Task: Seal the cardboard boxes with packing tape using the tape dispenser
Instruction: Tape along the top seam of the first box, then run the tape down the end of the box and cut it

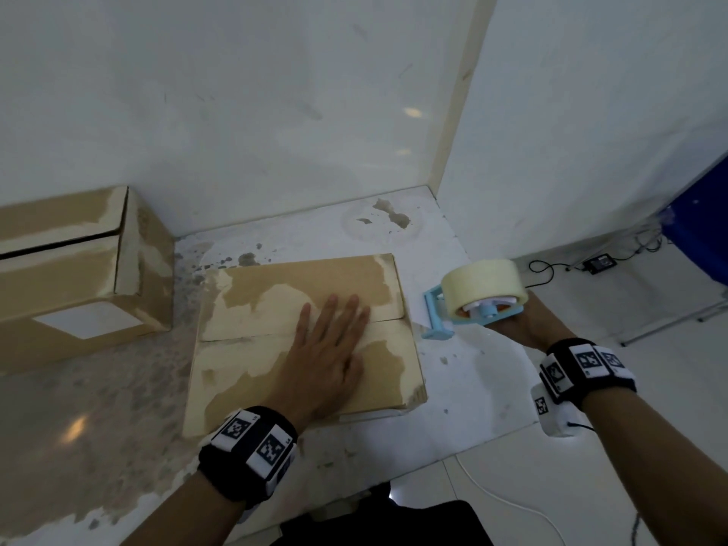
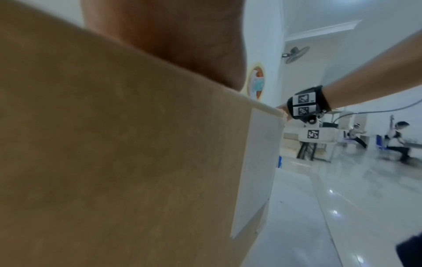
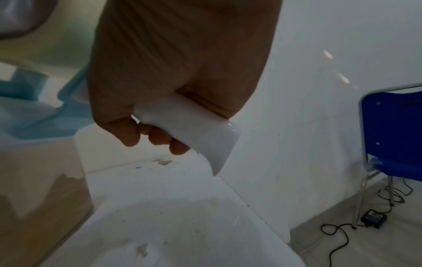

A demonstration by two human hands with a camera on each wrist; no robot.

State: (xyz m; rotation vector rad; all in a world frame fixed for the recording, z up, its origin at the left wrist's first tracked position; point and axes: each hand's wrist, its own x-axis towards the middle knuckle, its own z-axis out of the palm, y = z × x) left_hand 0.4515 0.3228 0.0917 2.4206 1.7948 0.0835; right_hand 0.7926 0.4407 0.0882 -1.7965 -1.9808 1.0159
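A flat brown cardboard box (image 1: 252, 348) with peeled patches lies on the white table (image 1: 472, 380), its two top flaps meeting at a seam across the middle. My left hand (image 1: 335, 344) presses flat on the seam, fingers straight. My right hand (image 1: 524, 325) grips the white handle (image 3: 194, 126) of a light blue tape dispenser (image 1: 468, 309) carrying a large roll of clear tape (image 1: 480, 281). The dispenser hovers just off the box's right edge, its front roller at the seam's end. In the left wrist view the box (image 2: 114, 162) fills the picture.
A second, larger cardboard box (image 1: 78, 277) with an open flap gap stands at the table's back left against the wall. A white partition closes the right side. A blue chair (image 3: 392, 137), cables and a small black adapter (image 3: 373, 219) are on the floor to the right.
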